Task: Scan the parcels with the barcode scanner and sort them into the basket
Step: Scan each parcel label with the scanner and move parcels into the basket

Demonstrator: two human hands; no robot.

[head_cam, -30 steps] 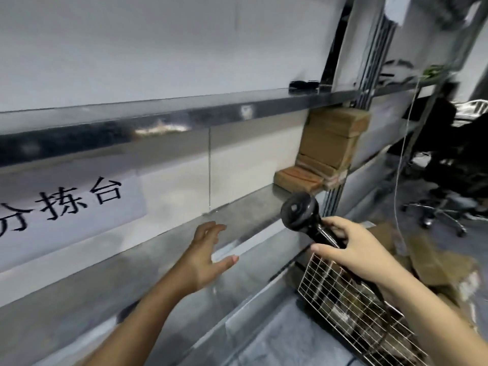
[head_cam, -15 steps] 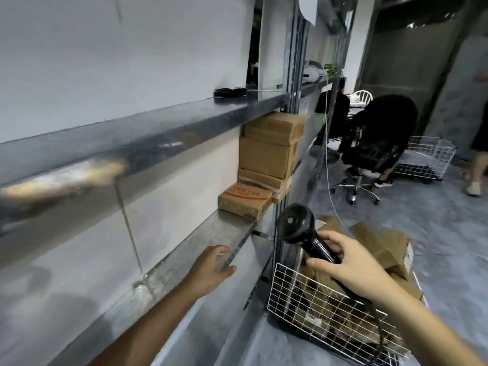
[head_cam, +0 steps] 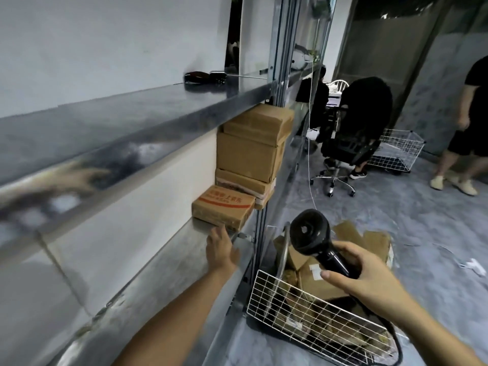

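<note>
The left hand (head_cam: 221, 249) reaches far along the metal shelf (head_cam: 158, 281), fingers straight and holding nothing, their tips at the near face of the red-printed parcel (head_cam: 224, 210); whether they touch it or stop just short cannot be told. The right hand (head_cam: 369, 281) is wrapped round the handle of the barcode scanner (head_cam: 309, 235), whose head points up and away, over the wire basket (head_cam: 290, 307) that stands on the floor just right of the shelf. That basket already holds several brown parcels (head_cam: 311, 276). The red-printed parcel lies flat on the shelf, just near of the stack of parcels (head_cam: 250, 151), which rises to the underside of the upper shelf and whose lower boxes jut past the shelf's right edge. The likely trouble lies there. If the low parcel is dragged out one-handed and rubs the bottom of the stack, the overhanging boxes could shift and drop unscanned towards the floor or the basket. A flat-fingered grasp on smooth cardboard may also slip, so the box could fall off the right edge. No barcode label shows on its visible faces, so it may need turning with only one free hand. The scanner's black cable (head_cam: 398, 347) runs by the basket's near corner and could snag on the wire.
</note>
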